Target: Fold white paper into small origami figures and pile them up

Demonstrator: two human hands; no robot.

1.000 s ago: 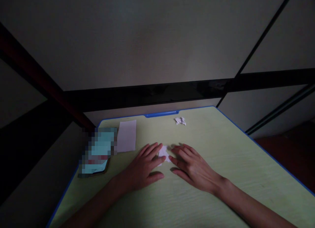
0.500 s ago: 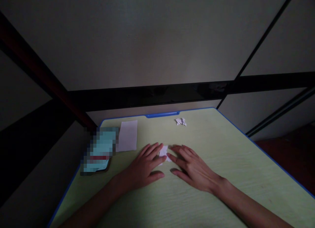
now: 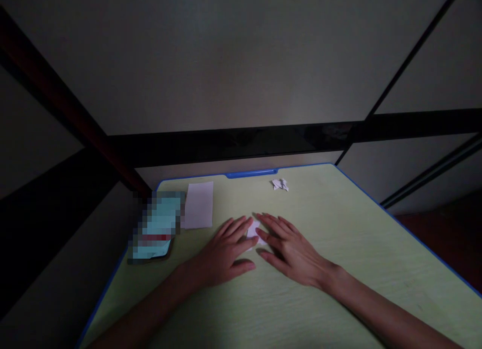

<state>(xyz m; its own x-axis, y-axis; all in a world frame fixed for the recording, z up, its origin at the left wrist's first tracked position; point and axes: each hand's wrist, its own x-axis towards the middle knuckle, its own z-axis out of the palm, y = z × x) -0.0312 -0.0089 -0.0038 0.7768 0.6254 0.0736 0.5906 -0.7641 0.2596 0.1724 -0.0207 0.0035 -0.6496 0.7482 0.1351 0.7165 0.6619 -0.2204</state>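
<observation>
A small white piece of folded paper [image 3: 253, 230] lies flat on the table between my two hands, partly covered by fingers. My left hand [image 3: 228, 251] rests palm down at its left side, fingers stretched and spread, with fingertips on the paper's edge. From the right, my right hand [image 3: 288, 248] lies palm down with its fingers apart, its fingertips touching the paper's right part. The folds of the paper are too small to make out.
Farther back lies a small crumpled or folded white paper [image 3: 280, 184]. A stack of white paper sheets [image 3: 199, 205] is at the left, beside a phone [image 3: 160, 226] with a blurred screen. The pale green table [image 3: 339, 218] has a blue rim and stands against a panelled wall [image 3: 233, 63].
My right hand's fingers have shifted forward and over the right part of the folded paper. My left hand stays in nearly the same pose. The view has shifted slightly.
</observation>
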